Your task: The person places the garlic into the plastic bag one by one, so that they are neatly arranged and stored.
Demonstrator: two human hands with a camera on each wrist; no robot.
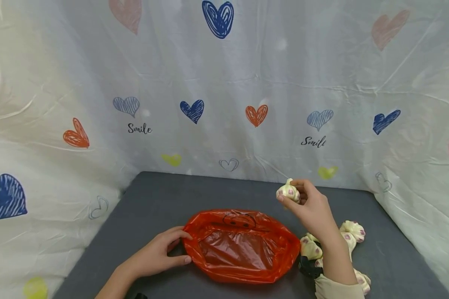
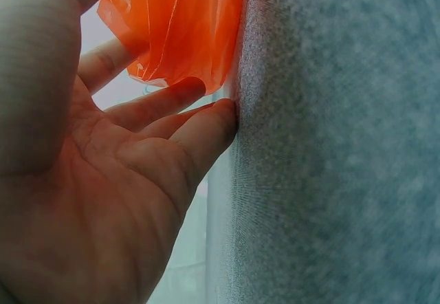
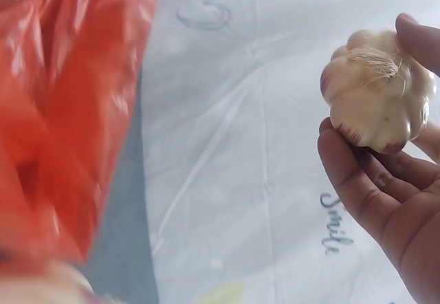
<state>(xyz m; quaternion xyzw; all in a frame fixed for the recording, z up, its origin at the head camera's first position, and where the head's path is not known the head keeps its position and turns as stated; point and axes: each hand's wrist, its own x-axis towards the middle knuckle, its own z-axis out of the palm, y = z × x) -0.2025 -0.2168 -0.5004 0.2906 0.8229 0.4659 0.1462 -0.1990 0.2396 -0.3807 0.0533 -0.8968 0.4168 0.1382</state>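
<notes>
A red plastic bag (image 1: 239, 279) lies on the dark table with its mouth spread wide. My left hand (image 1: 159, 253) is at the bag's left end, fingertips right at the rim. In the left wrist view its fingers (image 2: 165, 104) are extended and loosely bent beside the orange-red plastic. My right hand (image 1: 314, 209) holds a garlic bulb (image 1: 287, 192) above the table, just beyond the bag's right end. The right wrist view shows the bulb's root end (image 3: 378, 67) between thumb and fingers. Several more garlic bulbs (image 1: 352, 229) lie by the right forearm, partly hidden by it.
A black wrist strap (image 1: 309, 268) shows at the right wrist, close to the bag's right end. Behind the grey table (image 1: 164, 195) hangs a white sheet (image 1: 224, 74) printed with hearts, and it also covers both sides.
</notes>
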